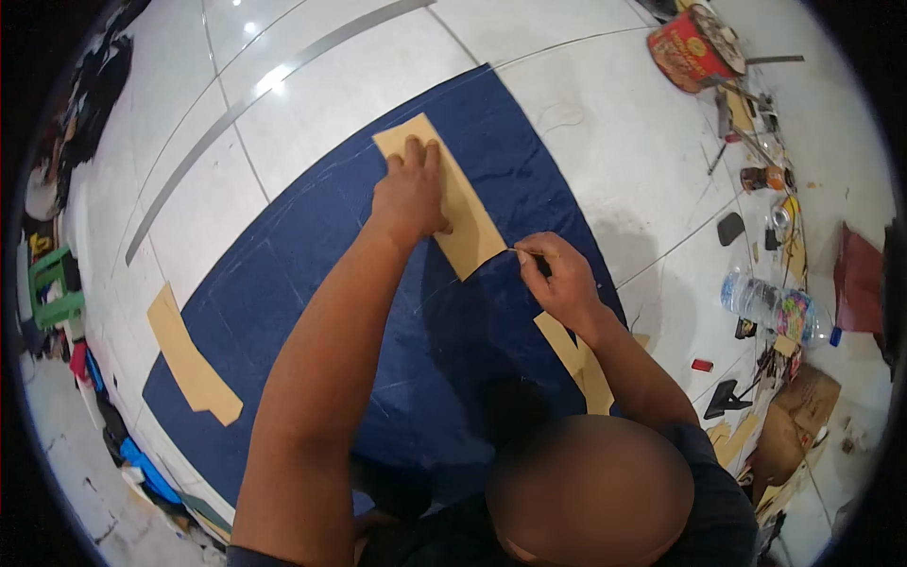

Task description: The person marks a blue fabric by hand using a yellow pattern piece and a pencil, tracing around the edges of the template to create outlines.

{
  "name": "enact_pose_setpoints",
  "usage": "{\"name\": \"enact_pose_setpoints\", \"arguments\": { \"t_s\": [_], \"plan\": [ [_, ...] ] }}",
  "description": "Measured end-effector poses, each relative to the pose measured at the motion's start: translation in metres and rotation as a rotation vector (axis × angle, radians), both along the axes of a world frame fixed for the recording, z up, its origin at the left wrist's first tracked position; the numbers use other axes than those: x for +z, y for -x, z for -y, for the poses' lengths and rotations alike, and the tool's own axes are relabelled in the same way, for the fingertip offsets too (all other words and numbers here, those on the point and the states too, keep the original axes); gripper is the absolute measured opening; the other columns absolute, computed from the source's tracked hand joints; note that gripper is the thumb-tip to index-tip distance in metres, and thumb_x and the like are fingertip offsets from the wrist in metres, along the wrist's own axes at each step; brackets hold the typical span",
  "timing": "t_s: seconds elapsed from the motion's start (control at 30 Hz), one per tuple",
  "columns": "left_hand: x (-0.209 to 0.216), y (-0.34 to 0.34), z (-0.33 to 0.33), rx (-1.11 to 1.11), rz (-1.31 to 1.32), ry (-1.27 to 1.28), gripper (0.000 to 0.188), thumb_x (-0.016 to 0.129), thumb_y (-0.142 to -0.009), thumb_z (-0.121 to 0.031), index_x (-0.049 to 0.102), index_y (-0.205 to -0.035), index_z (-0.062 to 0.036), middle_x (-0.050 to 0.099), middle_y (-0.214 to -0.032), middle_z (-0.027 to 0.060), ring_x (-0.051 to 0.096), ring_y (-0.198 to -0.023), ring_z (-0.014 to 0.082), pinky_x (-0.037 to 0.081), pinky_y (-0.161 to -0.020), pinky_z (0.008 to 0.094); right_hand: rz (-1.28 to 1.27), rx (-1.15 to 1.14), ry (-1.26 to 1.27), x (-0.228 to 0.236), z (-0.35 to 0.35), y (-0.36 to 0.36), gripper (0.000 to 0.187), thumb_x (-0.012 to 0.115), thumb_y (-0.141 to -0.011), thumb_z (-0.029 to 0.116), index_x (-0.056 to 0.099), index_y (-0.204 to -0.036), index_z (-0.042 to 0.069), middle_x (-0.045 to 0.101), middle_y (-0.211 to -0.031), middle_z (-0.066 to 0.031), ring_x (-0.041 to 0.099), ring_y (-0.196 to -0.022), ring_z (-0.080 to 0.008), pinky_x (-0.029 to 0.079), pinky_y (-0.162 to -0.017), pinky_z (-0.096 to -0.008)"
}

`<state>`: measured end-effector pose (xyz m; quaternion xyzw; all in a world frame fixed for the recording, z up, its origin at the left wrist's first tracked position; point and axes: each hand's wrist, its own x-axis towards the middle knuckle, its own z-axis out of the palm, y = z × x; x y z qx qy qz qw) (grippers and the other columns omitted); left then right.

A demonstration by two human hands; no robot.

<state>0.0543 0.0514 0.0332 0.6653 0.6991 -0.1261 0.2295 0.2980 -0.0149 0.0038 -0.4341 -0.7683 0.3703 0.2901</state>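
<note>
A dark blue sheet of cloth or leather [312, 265] lies spread on the tiled floor, with thin pale lines drawn on it. On its upper part rests a long tan card pattern piece [472, 222]. My left hand [411, 194] presses flat on this piece with fingers spread. My right hand [565, 282] is closed in a pinch round a thin, pen-like marking tool [515, 249]. The tool's tip is at the piece's near right corner; its exact kind is too small to tell.
More tan card pieces lie at the left [194, 369] and beside my right forearm [590, 369]. A long metal ruler [222, 123] curves across the far left floor. Along the right are a red tin [694, 47], a plastic bottle [770, 307], a red lighter [702, 365] and a cardboard box [798, 406].
</note>
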Motion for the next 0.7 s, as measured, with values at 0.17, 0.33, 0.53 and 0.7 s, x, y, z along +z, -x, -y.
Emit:
{"name": "enact_pose_setpoints", "arguments": {
  "t_s": [0.17, 0.33, 0.53, 0.7],
  "plan": [
    [-0.004, 0.002, 0.003, -0.044, -0.072, -0.006, 0.126, 0.095, -0.059, -0.039, 0.023, -0.158, -0.0065, 0.026, -0.160, 0.0190, 0.040, -0.140, 0.0415, 0.055, -0.101, 0.0441, -0.047, 0.226, -0.008, -0.004, 0.020, 0.036, 0.016, 0.066, -0.091, 0.007, 0.063, -0.106, 0.003, 0.070, -0.097, -0.0151, 0.070, -0.088, -0.0320, 0.056, -0.077, -0.0395],
    [-0.005, 0.002, 0.003, -0.028, -0.049, -0.004, 0.128, 0.096, -0.059, -0.040, 0.022, -0.158, -0.0066, 0.025, -0.161, 0.0197, 0.039, -0.140, 0.0416, 0.057, -0.099, 0.0451, 0.069, 0.358, 0.034, -0.015, 0.007, 0.047, 0.014, 0.065, -0.092, 0.010, 0.060, -0.104, 0.004, 0.069, -0.095, -0.0146, 0.069, -0.087, -0.0333, 0.056, -0.078, -0.0412],
    [-0.006, 0.001, 0.005, -0.030, -0.041, -0.010, 0.128, 0.097, -0.058, -0.037, 0.023, -0.158, -0.0059, 0.025, -0.160, 0.0205, 0.042, -0.138, 0.0419, 0.058, -0.096, 0.0447, 0.127, 0.410, 0.054, -0.012, 0.005, 0.042, 0.014, 0.064, -0.093, 0.011, 0.059, -0.104, 0.004, 0.068, -0.097, -0.0148, 0.068, -0.089, -0.0333, 0.056, -0.081, -0.0419],
    [-0.006, 0.002, 0.004, -0.024, -0.048, -0.012, 0.129, 0.097, -0.057, -0.040, 0.024, -0.157, -0.0074, 0.027, -0.160, 0.0219, 0.040, -0.140, 0.0438, 0.052, -0.106, 0.0469, 0.136, 0.407, 0.018, -0.016, 0.007, 0.044, 0.014, 0.065, -0.093, 0.011, 0.059, -0.103, 0.003, 0.067, -0.096, -0.0143, 0.067, -0.089, -0.0327, 0.056, -0.081, -0.0415]
  ]
}}
